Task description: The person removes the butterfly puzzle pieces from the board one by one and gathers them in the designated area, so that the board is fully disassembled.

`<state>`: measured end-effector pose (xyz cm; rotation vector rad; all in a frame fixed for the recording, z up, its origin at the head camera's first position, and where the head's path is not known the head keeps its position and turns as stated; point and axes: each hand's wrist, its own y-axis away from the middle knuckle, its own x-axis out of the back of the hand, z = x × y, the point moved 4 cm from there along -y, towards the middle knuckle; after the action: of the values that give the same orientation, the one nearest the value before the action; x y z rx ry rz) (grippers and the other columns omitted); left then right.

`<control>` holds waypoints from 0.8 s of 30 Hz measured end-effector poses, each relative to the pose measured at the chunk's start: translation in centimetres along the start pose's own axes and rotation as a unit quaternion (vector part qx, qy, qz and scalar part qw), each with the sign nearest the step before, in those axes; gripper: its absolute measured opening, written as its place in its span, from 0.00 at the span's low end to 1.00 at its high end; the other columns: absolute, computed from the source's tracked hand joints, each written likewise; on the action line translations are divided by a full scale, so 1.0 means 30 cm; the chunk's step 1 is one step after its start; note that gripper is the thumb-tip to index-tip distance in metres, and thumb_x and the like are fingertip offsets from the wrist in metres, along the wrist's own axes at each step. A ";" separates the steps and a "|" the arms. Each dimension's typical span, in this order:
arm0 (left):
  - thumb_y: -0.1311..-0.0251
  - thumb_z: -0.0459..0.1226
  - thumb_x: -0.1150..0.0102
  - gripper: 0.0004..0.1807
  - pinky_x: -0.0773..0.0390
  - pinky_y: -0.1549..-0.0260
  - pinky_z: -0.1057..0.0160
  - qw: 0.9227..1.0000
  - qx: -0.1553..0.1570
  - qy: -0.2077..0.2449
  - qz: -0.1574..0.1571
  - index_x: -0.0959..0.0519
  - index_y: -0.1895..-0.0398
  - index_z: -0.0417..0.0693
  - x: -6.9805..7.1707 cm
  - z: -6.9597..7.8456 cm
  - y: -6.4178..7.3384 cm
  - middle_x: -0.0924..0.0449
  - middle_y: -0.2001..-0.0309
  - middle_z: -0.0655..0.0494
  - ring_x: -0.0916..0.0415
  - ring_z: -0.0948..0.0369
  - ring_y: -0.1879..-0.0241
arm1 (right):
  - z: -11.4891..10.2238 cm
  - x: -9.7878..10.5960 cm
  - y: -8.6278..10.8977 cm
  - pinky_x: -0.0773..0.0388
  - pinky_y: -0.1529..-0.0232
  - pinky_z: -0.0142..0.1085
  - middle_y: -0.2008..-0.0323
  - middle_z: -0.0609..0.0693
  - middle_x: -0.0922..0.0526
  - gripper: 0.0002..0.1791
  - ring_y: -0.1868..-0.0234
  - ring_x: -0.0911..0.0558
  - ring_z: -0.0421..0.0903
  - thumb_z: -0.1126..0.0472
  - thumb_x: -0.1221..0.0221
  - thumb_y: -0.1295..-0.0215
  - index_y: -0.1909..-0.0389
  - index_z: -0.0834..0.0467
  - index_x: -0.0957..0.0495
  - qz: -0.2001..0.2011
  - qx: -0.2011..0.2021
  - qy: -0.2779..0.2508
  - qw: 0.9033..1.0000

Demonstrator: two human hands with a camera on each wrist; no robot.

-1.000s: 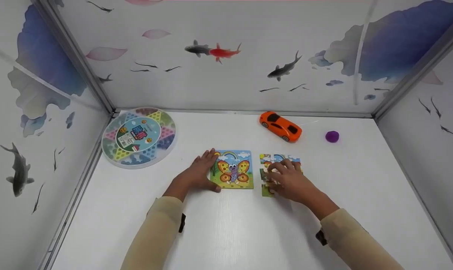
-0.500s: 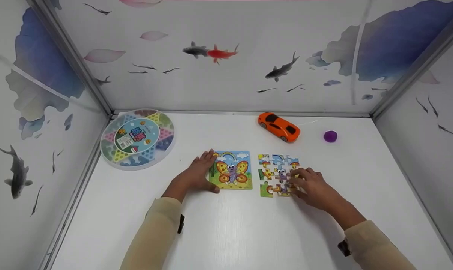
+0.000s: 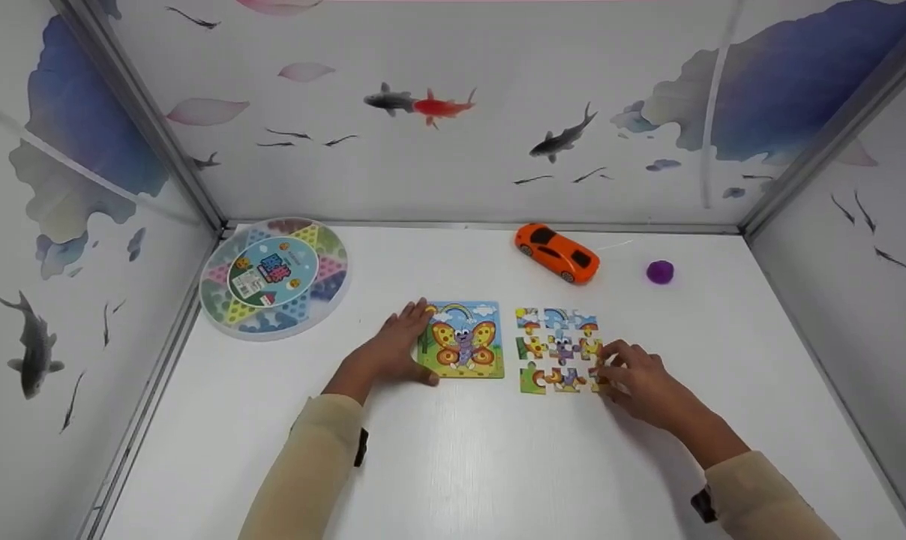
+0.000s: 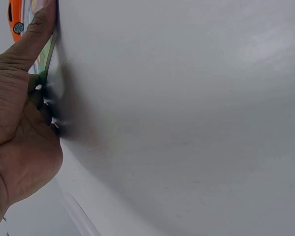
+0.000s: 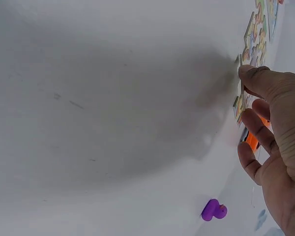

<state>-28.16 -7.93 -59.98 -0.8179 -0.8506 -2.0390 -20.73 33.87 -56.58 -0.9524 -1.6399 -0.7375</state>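
Note:
A square butterfly picture board (image 3: 464, 345) lies flat at mid-table in the head view. My left hand (image 3: 400, 346) rests along its left side, fingers extended at the upper corner and thumb at the lower one. To its right lie several jigsaw puzzle pieces (image 3: 563, 349), laid in rows with small gaps and forming a similar butterfly picture. At the lower right of these rows, my right hand (image 3: 640, 379) pinches a puzzle piece (image 3: 595, 379) between thumb and finger. In the right wrist view, thumb and fingertip (image 5: 247, 115) meet that piece's edge, the other fingers loosely bent.
An orange toy car (image 3: 557, 253) stands behind the pieces. Further right sits a purple toy duck (image 5: 214, 210). A round Chinese checkers box (image 3: 275, 279) lies at the back left. Printed wall panels (image 3: 453, 172) enclose the white table (image 3: 453, 465) on three sides.
My right hand has moved from over the left and middle puzzle pieces to the right edge, uncovering the rows. The left hand stays at the board.

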 end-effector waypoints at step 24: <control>0.43 0.55 0.16 0.72 0.66 0.09 0.49 1.000 0.014 -0.001 -0.007 0.58 0.07 0.51 -0.004 -0.006 0.000 0.71 0.07 0.57 0.75 0.54 0.08 | 0.017 -0.039 0.005 0.19 0.34 0.60 0.39 0.52 0.19 0.14 0.39 0.15 0.52 0.65 0.26 0.29 0.46 0.51 0.08 -0.001 -0.013 -0.039 0.999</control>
<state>-28.13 -8.02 -60.18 -0.7996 -0.8859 -2.0344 -20.70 34.12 -57.85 -1.0106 -1.7027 -0.7324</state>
